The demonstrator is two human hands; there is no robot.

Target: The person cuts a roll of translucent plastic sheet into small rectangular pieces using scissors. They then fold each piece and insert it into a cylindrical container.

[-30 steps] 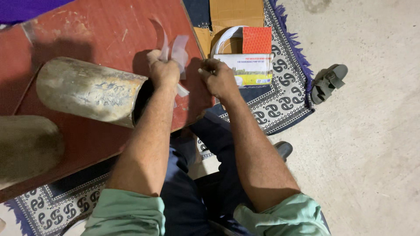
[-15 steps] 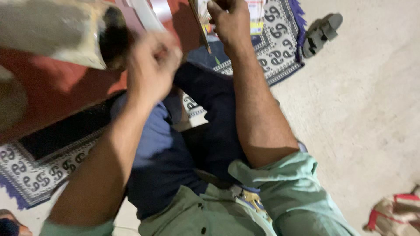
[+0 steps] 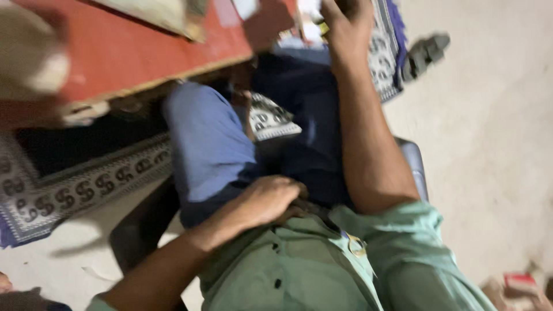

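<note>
Cylinders of pale, rough material lie at the far left (image 3: pixel 31 55) and top (image 3: pixel 167 14) of the red table (image 3: pixel 132 55), untouched. The left hand (image 3: pixel 271 201) rests curled at the waist, on the dark trousers (image 3: pixel 311 115); whether it pinches anything cannot be told. The right hand (image 3: pixel 345 31) reaches up toward blurred papers (image 3: pixel 311 23) at the table's edge, fingers loosely spread. Work looks paused, unfinished.

- A red tabletop (image 3: pixel 132 52) fills the upper left.
- A patterned rug (image 3: pixel 63 193) lies beneath it.
- A dark sandal (image 3: pixel 425 53) sits on the pale concrete floor (image 3: pixel 489 161).
</note>
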